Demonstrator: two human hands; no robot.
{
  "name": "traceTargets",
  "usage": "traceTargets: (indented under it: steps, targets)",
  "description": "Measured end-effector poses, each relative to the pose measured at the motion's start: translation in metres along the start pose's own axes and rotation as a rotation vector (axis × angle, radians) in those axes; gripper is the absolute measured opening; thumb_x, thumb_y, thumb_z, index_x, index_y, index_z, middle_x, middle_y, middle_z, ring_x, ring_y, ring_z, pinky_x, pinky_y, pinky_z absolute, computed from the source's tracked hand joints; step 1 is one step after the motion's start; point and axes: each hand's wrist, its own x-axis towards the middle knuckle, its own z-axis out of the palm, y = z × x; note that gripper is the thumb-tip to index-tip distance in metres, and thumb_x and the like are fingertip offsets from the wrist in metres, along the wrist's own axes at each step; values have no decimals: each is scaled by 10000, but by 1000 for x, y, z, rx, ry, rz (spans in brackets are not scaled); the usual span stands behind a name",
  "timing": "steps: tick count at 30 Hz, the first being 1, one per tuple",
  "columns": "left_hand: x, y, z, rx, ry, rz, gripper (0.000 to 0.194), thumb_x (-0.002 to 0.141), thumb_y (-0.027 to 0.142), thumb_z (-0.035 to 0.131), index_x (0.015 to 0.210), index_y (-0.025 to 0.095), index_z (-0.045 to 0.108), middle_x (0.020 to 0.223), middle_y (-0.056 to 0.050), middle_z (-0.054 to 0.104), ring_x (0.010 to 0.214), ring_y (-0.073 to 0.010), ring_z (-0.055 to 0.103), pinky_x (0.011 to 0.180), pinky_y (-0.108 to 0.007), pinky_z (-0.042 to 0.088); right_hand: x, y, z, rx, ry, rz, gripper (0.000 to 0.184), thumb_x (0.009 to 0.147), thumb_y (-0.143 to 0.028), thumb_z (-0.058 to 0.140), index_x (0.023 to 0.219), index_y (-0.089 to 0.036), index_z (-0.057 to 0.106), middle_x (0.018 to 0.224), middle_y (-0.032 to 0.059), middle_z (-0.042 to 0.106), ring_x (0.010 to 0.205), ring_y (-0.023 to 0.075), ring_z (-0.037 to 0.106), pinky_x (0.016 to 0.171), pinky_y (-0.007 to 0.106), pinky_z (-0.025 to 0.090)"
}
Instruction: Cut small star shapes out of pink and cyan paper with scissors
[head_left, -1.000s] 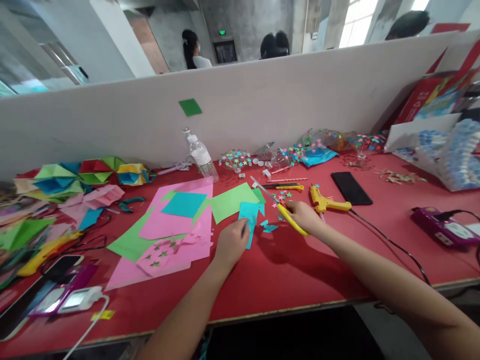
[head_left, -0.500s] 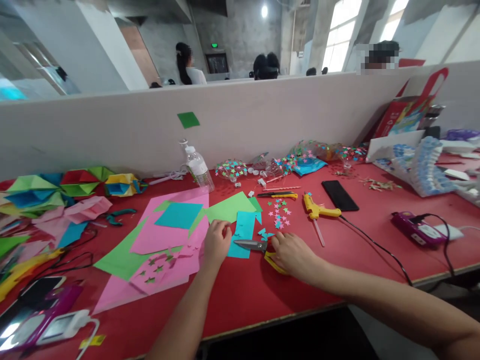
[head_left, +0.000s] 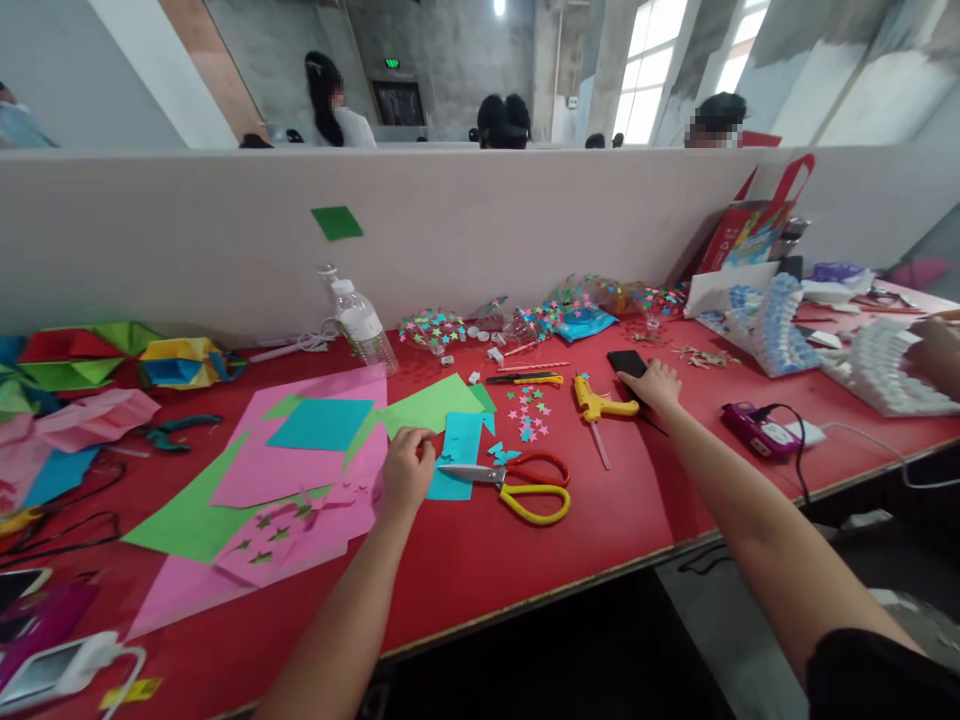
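My right hand (head_left: 655,385) rests across the lower part of a black smartphone (head_left: 627,361), thumb on its screen and fingers spread toward its right side. The phone lies flat on the red table. Beside a cut sheet of blue paper (head_left: 463,440), my left hand (head_left: 409,462) is closed with its fingers curled; whatever may be in them is hidden. Scissors (head_left: 510,482) with one red and one yellow handle loop lie between my hands, their blades over the blue paper. Small blue paper scraps (head_left: 502,455) are just above them.
A yellow glue gun (head_left: 594,402) lies left of the phone, near loose paper stars (head_left: 529,410) and a utility knife (head_left: 529,379). Pink sheets (head_left: 255,480) spread to the left. A plastic bottle (head_left: 364,325) stands by the partition (head_left: 480,220). Another person's hand (head_left: 937,355) is far right.
My right hand has let go of the scissors and moved right and away from me onto the phone. My left hand stays by the blue paper. The view has shifted right.
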Motion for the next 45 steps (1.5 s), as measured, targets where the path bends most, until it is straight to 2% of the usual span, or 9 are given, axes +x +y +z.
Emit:
traceTargets:
  steps: [4,10,21,24,30,36,45]
  targets:
    - [1,-3,0,-26,2,-31,156,820,183,433,771,217,578,846,-59,609,871,-215,597,832,-358,490,12,4,17,-2,-5,36,702,817,-530,595,1303,-44,455,1295,266,516,1252,373,437,965,465,372]
    - [1,-8,-1,-40,15,-69,141,810,208,451,775,214,587,843,-56,610,861,-212,600,811,-349,491,24,3,19,2,-41,27,700,787,-492,649,1312,-72,454,1303,256,515,1269,368,427,950,453,388]
    - [-1,-8,-6,-100,-22,-109,144,822,256,477,778,195,600,845,-66,612,851,-217,594,798,-357,487,11,3,22,-36,-11,34,695,844,-514,601,1343,-70,409,1315,256,511,1246,362,451,934,415,383]
    - [-2,-6,-11,-123,-38,-127,149,835,269,484,788,194,605,852,-62,614,860,-212,593,799,-350,485,-1,12,20,-42,-21,19,779,810,-589,606,1364,-81,400,1302,256,528,1229,377,465,927,439,382]
    - [-4,-3,-19,-168,-57,-192,154,833,304,519,808,197,627,868,-42,628,859,-187,598,792,-309,488,-26,32,23,-25,23,-13,796,798,-550,610,1407,-97,371,1297,230,542,1220,371,462,937,440,367]
    - [-7,3,-22,-206,-116,-319,173,796,360,556,820,214,646,891,-27,657,885,-190,614,807,-293,489,-21,38,33,44,77,-15,773,776,-491,623,1397,-91,394,1298,209,547,1209,366,456,958,443,348]
    - [-7,4,-20,-204,-138,-360,200,768,385,558,814,214,653,884,-32,666,883,-203,620,799,-299,495,-20,38,36,61,94,-5,760,767,-488,594,1384,-90,401,1297,195,540,1194,357,454,949,426,345]
